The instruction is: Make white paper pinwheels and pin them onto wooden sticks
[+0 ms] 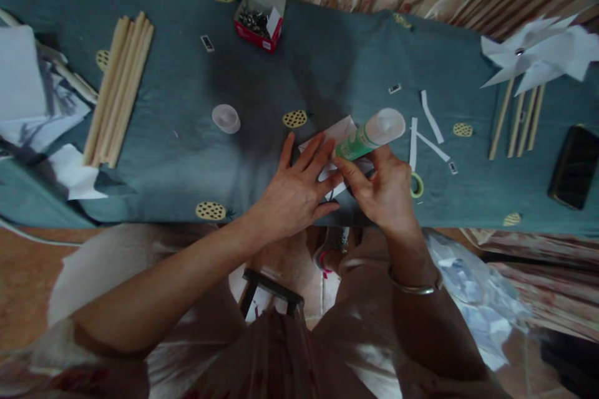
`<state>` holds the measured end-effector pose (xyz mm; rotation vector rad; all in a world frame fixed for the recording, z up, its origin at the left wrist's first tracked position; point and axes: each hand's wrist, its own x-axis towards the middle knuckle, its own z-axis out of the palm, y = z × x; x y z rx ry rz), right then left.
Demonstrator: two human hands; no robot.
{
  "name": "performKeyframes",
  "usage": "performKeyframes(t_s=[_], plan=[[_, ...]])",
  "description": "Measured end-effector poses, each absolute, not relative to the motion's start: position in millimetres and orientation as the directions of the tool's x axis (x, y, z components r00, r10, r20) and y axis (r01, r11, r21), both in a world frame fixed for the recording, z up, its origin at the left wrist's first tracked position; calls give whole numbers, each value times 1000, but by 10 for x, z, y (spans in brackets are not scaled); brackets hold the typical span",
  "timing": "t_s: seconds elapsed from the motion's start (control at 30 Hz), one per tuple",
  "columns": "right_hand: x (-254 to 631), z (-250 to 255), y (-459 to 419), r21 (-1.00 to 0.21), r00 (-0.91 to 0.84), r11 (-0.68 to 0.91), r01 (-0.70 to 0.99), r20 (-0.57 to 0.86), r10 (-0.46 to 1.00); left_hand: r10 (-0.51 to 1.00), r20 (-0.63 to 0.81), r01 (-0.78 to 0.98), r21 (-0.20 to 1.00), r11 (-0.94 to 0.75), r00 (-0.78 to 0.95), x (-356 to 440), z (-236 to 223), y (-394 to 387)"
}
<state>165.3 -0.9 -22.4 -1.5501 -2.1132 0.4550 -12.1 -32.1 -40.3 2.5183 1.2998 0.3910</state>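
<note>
My right hand (381,184) is wrapped round a green and white glue stick (369,136), tilted with its lower end at a piece of white paper (344,129). Fingers spread, my left hand (299,190) lies flat over the paper's left part and presses it to the table. Both hands hide much of the sheet, and the glue stick's tip is hidden too. A small whitish cap (226,118) rests on the cloth to the left. Thin white paper strips (431,117) and the yellow-green ring of a scissors-like handle (416,186) lie just right of my right hand.
Rolled paper-like sticks (119,90) and white paper sheets (21,75) lie at the left. An open red box (257,31) of small metal pieces stands at the back. On the right are white pinwheels (538,53) on sticks and a black phone (573,166).
</note>
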Motion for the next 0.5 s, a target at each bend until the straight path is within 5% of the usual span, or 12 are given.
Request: performKeyframes(t_s=[0.5], plan=[[1722,-240,-61,-488,-238,316,814,216,947,818,117,746,355,-564,563,-127,-398,-321]])
